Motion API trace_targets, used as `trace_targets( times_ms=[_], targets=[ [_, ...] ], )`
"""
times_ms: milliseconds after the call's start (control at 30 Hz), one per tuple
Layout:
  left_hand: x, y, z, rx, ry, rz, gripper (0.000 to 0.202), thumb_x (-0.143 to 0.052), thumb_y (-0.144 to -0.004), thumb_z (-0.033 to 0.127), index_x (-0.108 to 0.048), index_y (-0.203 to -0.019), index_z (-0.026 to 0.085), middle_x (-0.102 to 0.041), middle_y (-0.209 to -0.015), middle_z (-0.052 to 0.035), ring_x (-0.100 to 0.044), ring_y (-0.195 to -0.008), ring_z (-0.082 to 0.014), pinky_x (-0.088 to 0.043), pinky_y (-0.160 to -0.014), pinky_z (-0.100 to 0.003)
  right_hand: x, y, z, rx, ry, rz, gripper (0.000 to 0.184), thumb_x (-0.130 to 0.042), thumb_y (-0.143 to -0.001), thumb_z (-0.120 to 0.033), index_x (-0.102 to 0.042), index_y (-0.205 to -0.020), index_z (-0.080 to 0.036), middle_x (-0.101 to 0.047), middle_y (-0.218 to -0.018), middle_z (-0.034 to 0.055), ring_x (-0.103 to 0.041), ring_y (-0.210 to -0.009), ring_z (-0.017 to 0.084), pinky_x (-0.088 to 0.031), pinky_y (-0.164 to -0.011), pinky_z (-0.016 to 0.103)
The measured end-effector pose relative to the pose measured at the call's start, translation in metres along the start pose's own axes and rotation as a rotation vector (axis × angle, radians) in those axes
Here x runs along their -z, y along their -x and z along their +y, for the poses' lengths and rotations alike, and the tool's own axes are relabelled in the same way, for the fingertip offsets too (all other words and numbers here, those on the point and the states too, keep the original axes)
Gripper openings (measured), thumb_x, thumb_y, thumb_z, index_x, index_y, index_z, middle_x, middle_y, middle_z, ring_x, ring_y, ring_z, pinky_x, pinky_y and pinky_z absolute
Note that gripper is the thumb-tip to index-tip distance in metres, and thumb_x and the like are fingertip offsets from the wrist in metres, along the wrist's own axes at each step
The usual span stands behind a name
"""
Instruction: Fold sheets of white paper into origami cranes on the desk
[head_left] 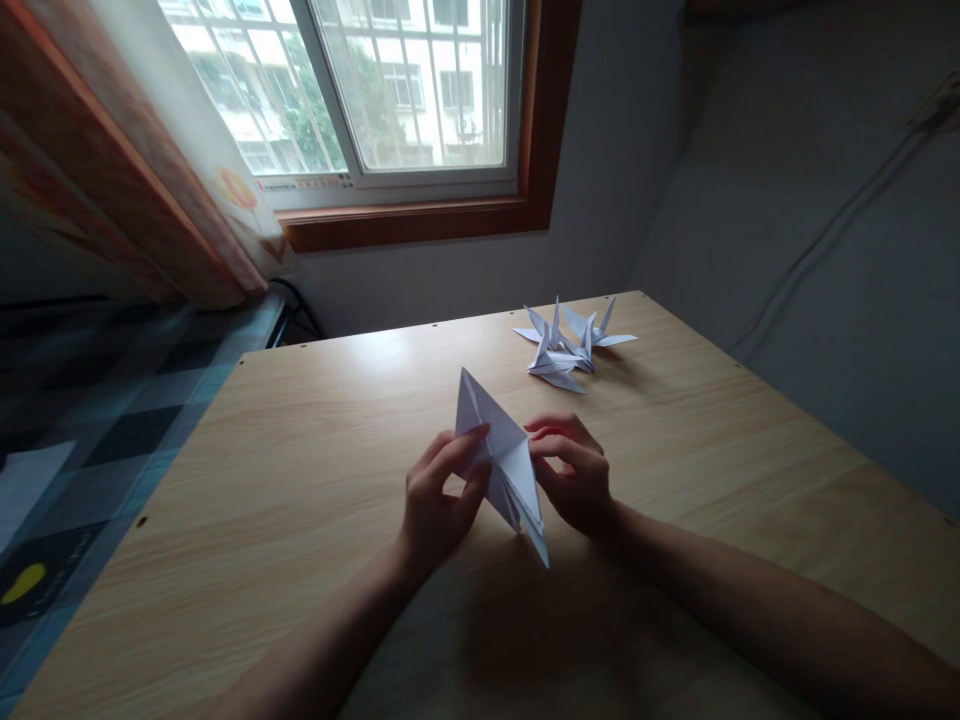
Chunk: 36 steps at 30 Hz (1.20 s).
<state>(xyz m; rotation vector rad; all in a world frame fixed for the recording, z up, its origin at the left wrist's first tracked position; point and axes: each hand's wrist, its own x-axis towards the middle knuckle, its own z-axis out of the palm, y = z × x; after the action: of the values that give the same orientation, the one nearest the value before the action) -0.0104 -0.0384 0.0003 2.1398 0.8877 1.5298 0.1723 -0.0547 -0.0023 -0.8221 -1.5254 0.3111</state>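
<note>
A white sheet folded into a pointed, layered diamond, the folded paper (511, 440), is held up over the wooden table (300, 470). My left hand (442, 492) pinches its left side, with thumb and fingertips closed on the front face near the middle crease. At its right corner, the curled fingers of my right hand (576, 472) close on the edge; the paper partly hides those fingertips. Narrow loose points of the paper hang down toward the lower right, slightly apart. Beyond my hands, several finished white paper cranes (559, 360) stand clustered on the table, wings spread.
Left of the table lies a surface with a dark checked cloth (112, 440), bearing a white sheet (34, 485). A barred window (420, 90) and an orange curtain (97, 130) are at the back. A cable (817, 240) runs down the right wall.
</note>
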Motion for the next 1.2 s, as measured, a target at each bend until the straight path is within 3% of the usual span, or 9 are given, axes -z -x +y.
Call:
trace_targets(
  times_ms=[267, 433, 533, 667, 767, 833, 967, 1200],
  targets=[
    [0.0, -0.004, -0.001, 0.159, -0.007, -0.102, 0.048, -0.067, -0.08, 0.019, -0.058, -0.127, 0.021, -0.067, -0.114, -0.0101, -0.066, -0.098, -0.0219, -0.055, -0.083, -0.034, 0.0, 0.001, 0.008, -0.106, -0.072, -0.011, 0.009, -0.064, -0.085, -0.016, -0.067, -0.086, -0.024, -0.066, -0.095, 0.0054, -0.065, -0.09, 0.02, -0.056, -0.079, 0.036],
    [-0.004, -0.004, -0.008, 0.388, 0.227, -0.056, 0.042, -0.073, -0.075, 0.025, -0.066, -0.116, 0.016, -0.07, -0.106, -0.0103, -0.067, -0.095, -0.0238, -0.057, -0.08, -0.036, -0.001, -0.001, 0.007, -0.144, -0.098, -0.033, 0.012, -0.066, -0.084, -0.016, -0.067, -0.093, -0.024, -0.064, -0.1, 0.0062, -0.064, -0.095, 0.02, -0.055, -0.082, 0.036],
    [-0.005, -0.006, -0.008, 0.49, 0.371, -0.017, 0.05, -0.075, -0.072, 0.025, -0.063, -0.119, 0.015, -0.07, -0.108, -0.0107, -0.067, -0.093, -0.023, -0.057, -0.079, -0.036, -0.001, -0.002, 0.007, -0.118, -0.044, -0.073, 0.011, -0.066, -0.084, -0.017, -0.067, -0.092, -0.024, -0.064, -0.1, 0.0063, -0.063, -0.095, 0.021, -0.054, -0.082, 0.037],
    [-0.004, -0.007, -0.008, 0.45, 0.378, -0.01, 0.045, -0.076, -0.072, 0.023, -0.067, -0.115, 0.017, -0.068, -0.106, -0.0099, -0.065, -0.09, -0.0209, -0.057, -0.075, -0.033, -0.001, -0.003, 0.009, -0.101, -0.026, -0.097, 0.027, -0.067, -0.083, -0.019, -0.063, -0.109, -0.026, -0.063, -0.109, 0.0073, -0.061, -0.102, 0.022, -0.055, -0.081, 0.036],
    [-0.002, -0.007, -0.008, 0.374, 0.323, -0.043, 0.032, -0.074, -0.074, 0.022, -0.072, -0.107, 0.019, -0.066, -0.097, -0.0077, -0.064, -0.085, -0.0188, -0.056, -0.071, -0.03, -0.001, -0.002, 0.009, -0.066, 0.002, -0.135, 0.02, -0.066, -0.083, -0.02, -0.065, -0.103, -0.026, -0.062, -0.109, 0.0073, -0.061, -0.104, 0.023, -0.052, -0.089, 0.041],
    [-0.002, -0.007, -0.008, 0.356, 0.32, -0.045, 0.035, -0.073, -0.075, 0.021, -0.071, -0.11, 0.021, -0.064, -0.096, -0.0068, -0.063, -0.085, -0.0184, -0.055, -0.071, -0.03, -0.002, -0.002, 0.009, -0.071, -0.009, -0.116, 0.023, -0.066, -0.083, -0.018, -0.064, -0.104, -0.026, -0.063, -0.108, 0.0068, -0.061, -0.102, 0.023, -0.053, -0.087, 0.04],
    [-0.004, -0.007, -0.009, 0.36, 0.307, -0.037, 0.039, -0.072, -0.075, 0.019, -0.069, -0.114, 0.022, -0.063, -0.095, -0.0053, -0.063, -0.085, -0.0176, -0.054, -0.071, -0.029, -0.003, -0.001, 0.009, -0.093, -0.028, -0.056, 0.034, -0.065, -0.082, -0.015, -0.06, -0.114, -0.027, -0.065, -0.104, 0.0052, -0.062, -0.097, 0.022, -0.054, -0.081, 0.037],
    [-0.003, -0.008, -0.009, 0.432, 0.329, -0.023, 0.046, -0.073, -0.074, 0.02, -0.066, -0.12, 0.02, -0.063, -0.102, -0.0063, -0.063, -0.088, -0.0177, -0.055, -0.069, -0.027, -0.003, 0.0, 0.012, -0.241, -0.023, -0.098, 0.026, -0.066, -0.081, -0.017, -0.064, -0.106, -0.025, -0.067, -0.101, 0.0057, -0.063, -0.095, 0.022, -0.055, -0.078, 0.036]
  ],
)
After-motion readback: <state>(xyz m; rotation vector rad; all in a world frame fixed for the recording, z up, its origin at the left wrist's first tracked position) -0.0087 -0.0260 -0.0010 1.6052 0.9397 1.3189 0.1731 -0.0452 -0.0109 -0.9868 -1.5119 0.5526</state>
